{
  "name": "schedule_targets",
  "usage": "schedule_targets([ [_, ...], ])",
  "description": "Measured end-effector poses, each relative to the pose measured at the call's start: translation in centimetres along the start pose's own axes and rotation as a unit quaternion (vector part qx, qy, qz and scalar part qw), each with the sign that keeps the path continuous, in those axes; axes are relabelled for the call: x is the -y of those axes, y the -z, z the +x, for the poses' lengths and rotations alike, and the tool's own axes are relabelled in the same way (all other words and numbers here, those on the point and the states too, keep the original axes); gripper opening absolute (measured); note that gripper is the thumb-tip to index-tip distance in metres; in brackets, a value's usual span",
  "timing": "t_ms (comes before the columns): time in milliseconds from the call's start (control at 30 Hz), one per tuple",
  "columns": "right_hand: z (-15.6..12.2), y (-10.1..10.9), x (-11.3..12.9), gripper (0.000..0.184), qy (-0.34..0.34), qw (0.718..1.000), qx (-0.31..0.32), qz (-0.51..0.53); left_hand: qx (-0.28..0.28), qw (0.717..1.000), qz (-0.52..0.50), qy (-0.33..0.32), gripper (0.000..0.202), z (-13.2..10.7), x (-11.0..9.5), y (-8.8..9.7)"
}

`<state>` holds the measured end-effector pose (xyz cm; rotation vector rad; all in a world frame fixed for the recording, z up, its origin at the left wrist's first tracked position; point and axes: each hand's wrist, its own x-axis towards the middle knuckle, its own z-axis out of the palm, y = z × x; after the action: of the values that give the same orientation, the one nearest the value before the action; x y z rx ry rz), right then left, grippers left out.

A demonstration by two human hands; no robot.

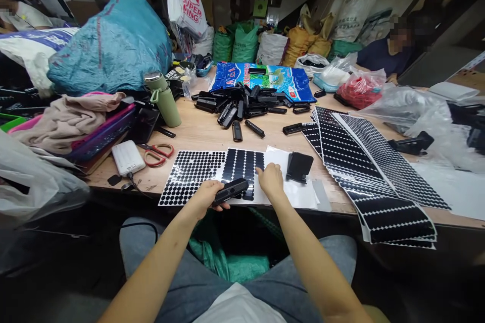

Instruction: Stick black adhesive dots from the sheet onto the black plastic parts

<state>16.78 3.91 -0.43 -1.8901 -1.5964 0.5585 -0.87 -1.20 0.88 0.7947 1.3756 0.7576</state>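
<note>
My left hand (209, 196) is closed around a folded black plastic stand (230, 191), held above the front edge of the table. To its right, my right hand (271, 179) has its thumb and forefinger drawn together over the right edge of a sheet of black oblong stickers (238, 161). Whether a sticker is between those fingertips is too small to tell. A white sheet of round black dots (193, 174) lies beside it, under my left hand. Past my right hand, an opened black stand (299, 166) rests on white paper (280, 154).
A heap of black folded stands (246, 101) lies at the back middle. Long sticker sheets (352, 171) overhang the front edge at right. At left are red-handled scissors (157, 155), a white power bank (128, 158) and a green bottle (165, 101). Another person (386, 53) sits at far right.
</note>
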Motion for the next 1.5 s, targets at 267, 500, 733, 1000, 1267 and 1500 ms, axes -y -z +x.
schedule_targets([
  [267, 1.1, -1.3, -2.1, 0.012, -0.032, 0.999, -0.009, -0.013, 0.002, 1.000, 0.016, 0.013, 0.015, 1.4, 0.9, 0.2],
  [500, 0.5, -0.7, -2.0, 0.005, -0.036, 0.999, 0.004, 0.033, -0.001, 1.000, 0.005, 0.023, 0.015, 1.6, 1.0, 0.3],
  [733, -1.9, 1.9, -1.0, 0.020, -0.058, 0.938, 0.207, 0.271, 0.055, 0.998, -0.016, 0.030, 0.017, 0.7, 0.2, 0.7],
  [1000, -5.4, 3.7, 1.7, 0.014, 0.023, 0.932, 0.215, 0.291, 0.080, 0.996, -0.038, 0.020, 0.017, -0.8, -0.7, -0.5],
  [1267, -6.9, 3.2, 2.9, 0.012, 0.035, 0.936, 0.230, 0.265, 0.094, 0.995, -0.034, 0.003, 0.015, -1.5, -0.8, -1.7],
  [1500, -7.2, 3.3, 2.6, 0.013, 0.036, 0.943, 0.224, 0.244, 0.098, 0.994, -0.040, -0.008, 0.017, -1.6, -0.6, -2.0],
])
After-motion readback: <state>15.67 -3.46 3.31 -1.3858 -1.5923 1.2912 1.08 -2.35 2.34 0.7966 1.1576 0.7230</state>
